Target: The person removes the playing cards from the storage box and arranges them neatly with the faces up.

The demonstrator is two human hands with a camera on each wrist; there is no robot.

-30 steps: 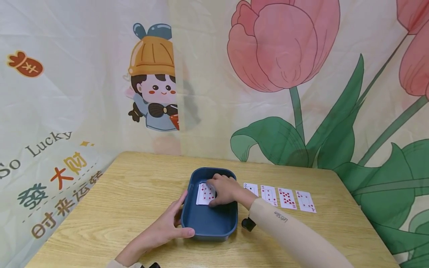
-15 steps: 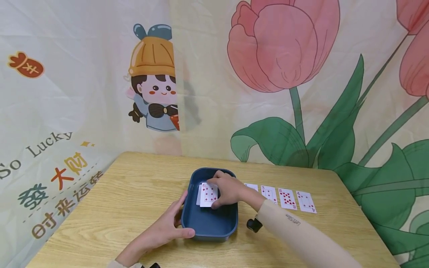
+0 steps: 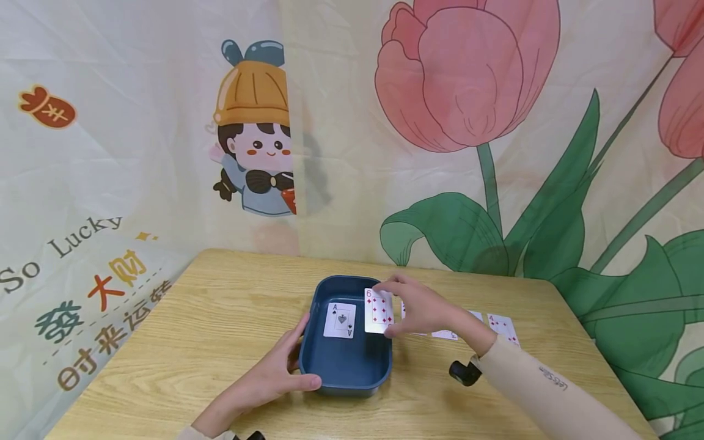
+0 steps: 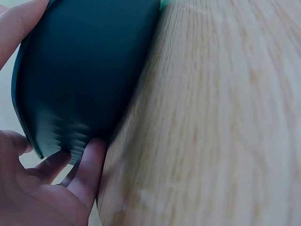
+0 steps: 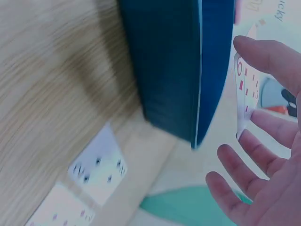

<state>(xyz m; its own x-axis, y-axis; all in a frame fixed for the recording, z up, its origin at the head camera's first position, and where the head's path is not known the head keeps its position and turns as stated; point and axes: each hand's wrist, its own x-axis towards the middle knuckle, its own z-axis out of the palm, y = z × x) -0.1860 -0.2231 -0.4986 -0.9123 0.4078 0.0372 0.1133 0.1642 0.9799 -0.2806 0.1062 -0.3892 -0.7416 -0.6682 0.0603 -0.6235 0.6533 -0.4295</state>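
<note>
A dark blue rectangular plastic box (image 3: pixel 343 366) stands on the wooden table. My left hand (image 3: pixel 275 370) holds it at the near left corner, the thumb at the front and the fingers along the left side. In the left wrist view, fingertips (image 4: pixel 94 150) press on the box wall low down by the table. My right hand (image 3: pixel 431 310) pinches the six of diamonds (image 3: pixel 378 310) by its right edge, raised over the box's right rim. In the right wrist view the card (image 5: pixel 244 99) bends slightly between thumb and fingers. An ace of spades (image 3: pixel 340 321) lies face up inside the box.
To the right of the box, playing cards lie face up in a row, partly hidden by my right hand and wrist; a four of diamonds (image 3: pixel 503 327) ends it. A printed cloth (image 3: pixel 341 183) hangs behind the table's back edge.
My right hand has lifted the six of diamonds off the ace of spades and carried it right, to the box's right rim. The ace is now uncovered. My left hand has stayed on the box.
</note>
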